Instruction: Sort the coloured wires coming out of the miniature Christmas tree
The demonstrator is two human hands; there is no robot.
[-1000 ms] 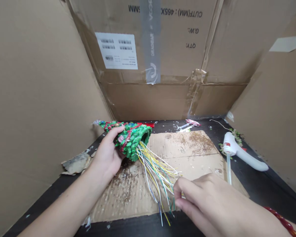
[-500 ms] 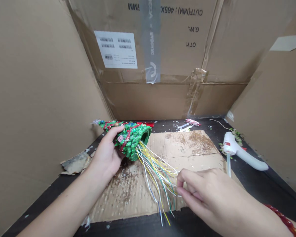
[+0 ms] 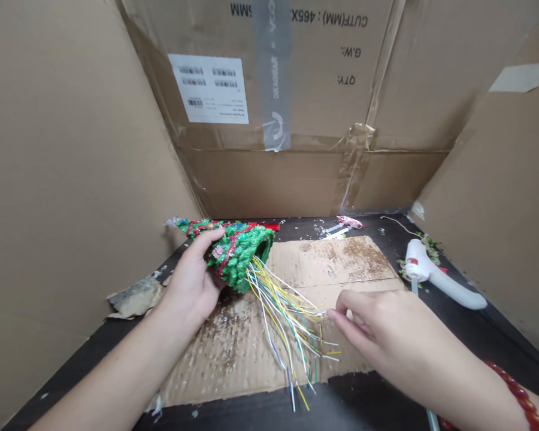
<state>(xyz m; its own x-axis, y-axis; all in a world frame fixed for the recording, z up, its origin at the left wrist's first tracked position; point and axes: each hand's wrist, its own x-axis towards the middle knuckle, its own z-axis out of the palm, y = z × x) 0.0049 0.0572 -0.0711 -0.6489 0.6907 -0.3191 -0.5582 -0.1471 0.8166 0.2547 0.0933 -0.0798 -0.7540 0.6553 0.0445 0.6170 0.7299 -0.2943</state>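
Note:
A small green Christmas tree figure (image 3: 247,248) with red garland and coloured ornaments lies tilted on its side in my left hand (image 3: 202,272), whose fingers wrap round its middle. Its tip points left and its hollow base faces right. Out of the base fans a bundle of thin wires (image 3: 285,302), white, yellow, green and some blue, with loose ends spread over the cardboard. My right hand (image 3: 377,329) is closed in a pinch at the bundle's right side, with the end of a white wire at its fingertips. A red beaded bracelet circles that wrist.
A flat cardboard sheet (image 3: 368,260) stained with brown glue lies on the dark table (image 3: 332,401). At right rests a white hot glue gun (image 3: 444,281) with a glue stick. Torn paper (image 3: 135,296) lies left. Tall cardboard walls (image 3: 305,179) enclose the space.
My right hand has moved slightly right and up along the wire ends, uncovering several wire tips below it. My left hand and the tree figure have barely moved.

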